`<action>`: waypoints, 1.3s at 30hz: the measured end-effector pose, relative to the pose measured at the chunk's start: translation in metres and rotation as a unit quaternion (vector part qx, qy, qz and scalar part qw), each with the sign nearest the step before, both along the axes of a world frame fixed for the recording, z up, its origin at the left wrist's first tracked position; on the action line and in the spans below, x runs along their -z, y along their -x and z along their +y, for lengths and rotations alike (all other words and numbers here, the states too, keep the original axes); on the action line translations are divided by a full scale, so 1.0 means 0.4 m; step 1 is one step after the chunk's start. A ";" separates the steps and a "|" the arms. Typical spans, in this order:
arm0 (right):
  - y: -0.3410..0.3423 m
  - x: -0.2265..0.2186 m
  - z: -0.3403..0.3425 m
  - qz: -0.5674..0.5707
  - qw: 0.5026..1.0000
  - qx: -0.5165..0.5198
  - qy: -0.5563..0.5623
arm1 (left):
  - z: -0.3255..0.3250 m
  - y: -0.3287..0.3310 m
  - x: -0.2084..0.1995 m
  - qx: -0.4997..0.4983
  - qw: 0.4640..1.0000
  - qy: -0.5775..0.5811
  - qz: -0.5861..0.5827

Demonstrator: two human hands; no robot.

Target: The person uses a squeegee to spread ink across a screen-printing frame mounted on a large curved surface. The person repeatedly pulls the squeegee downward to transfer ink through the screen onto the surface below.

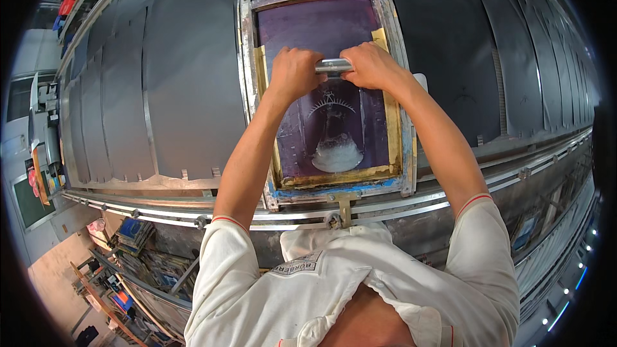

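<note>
Both my hands grip a silver metal bar, the handle of a squeegee [333, 65], over a screen printing frame [245, 45]. My left hand [295, 74] is closed round its left end, and my right hand [376, 67] is closed round its right end. The squeegee's blade is hidden or too dark to make out. Purple mesh [315, 19] fills the frame, with yellowish tape along its inner sides. Below my hands the mesh shows a pale curved design and a whitish rounded patch [337, 154]. The frame lies flat on dark sheets.
Dark sheets [186, 77] cover the long table on both sides of the frame. A metal rail [430, 202] runs along the near edge, with a brass-coloured bracket [345, 209] at the frame's near side. Stacked frames [135, 234] stand on the floor at lower left.
</note>
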State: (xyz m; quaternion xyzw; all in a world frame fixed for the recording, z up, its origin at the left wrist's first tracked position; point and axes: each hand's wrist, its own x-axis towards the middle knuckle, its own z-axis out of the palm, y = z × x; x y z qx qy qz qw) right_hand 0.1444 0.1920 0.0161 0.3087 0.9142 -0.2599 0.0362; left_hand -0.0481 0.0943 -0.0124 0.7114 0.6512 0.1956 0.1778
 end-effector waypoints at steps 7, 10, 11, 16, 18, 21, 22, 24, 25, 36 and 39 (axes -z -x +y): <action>-0.135 0.003 -0.220 0.035 0.995 -0.034 -0.091 | -0.237 -0.139 -0.005 -0.037 0.999 -0.035 -0.007; -0.202 -0.036 -0.348 0.026 0.997 -0.057 -0.039 | -0.384 -0.210 -0.038 -0.033 0.999 -0.019 -0.028; -0.215 -0.038 -0.365 0.022 0.998 -0.063 -0.021 | -0.382 -0.208 -0.043 -0.023 0.999 0.004 -0.037; -0.144 -0.020 -0.222 -0.009 0.998 -0.055 -0.022 | -0.245 -0.131 -0.039 -0.003 1.000 0.007 -0.022; -0.094 0.000 -0.124 -0.013 0.999 -0.038 -0.024 | -0.145 -0.089 -0.003 -0.011 1.000 0.013 -0.016; -0.040 0.005 -0.013 -0.022 1.000 -0.016 0.016 | -0.034 -0.042 0.010 -0.013 1.000 0.028 -0.004; -0.025 -0.005 0.007 -0.027 0.999 -0.010 0.034 | -0.012 -0.028 0.010 -0.017 0.999 0.033 -0.016; 0.003 -0.035 0.028 -0.056 0.995 0.009 0.079 | 0.001 -0.012 -0.001 -0.032 0.998 0.037 -0.035; 0.010 -0.041 0.030 -0.071 0.992 0.019 0.102 | 0.004 -0.010 -0.005 -0.035 0.998 0.036 -0.035; -0.172 -0.031 -0.281 -0.009 0.999 -0.041 0.021 | -0.294 -0.164 -0.011 -0.005 0.999 -0.011 -0.035; -0.163 -0.099 -0.285 -0.043 0.988 -0.004 0.146 | -0.302 -0.155 -0.019 0.012 0.998 0.035 -0.049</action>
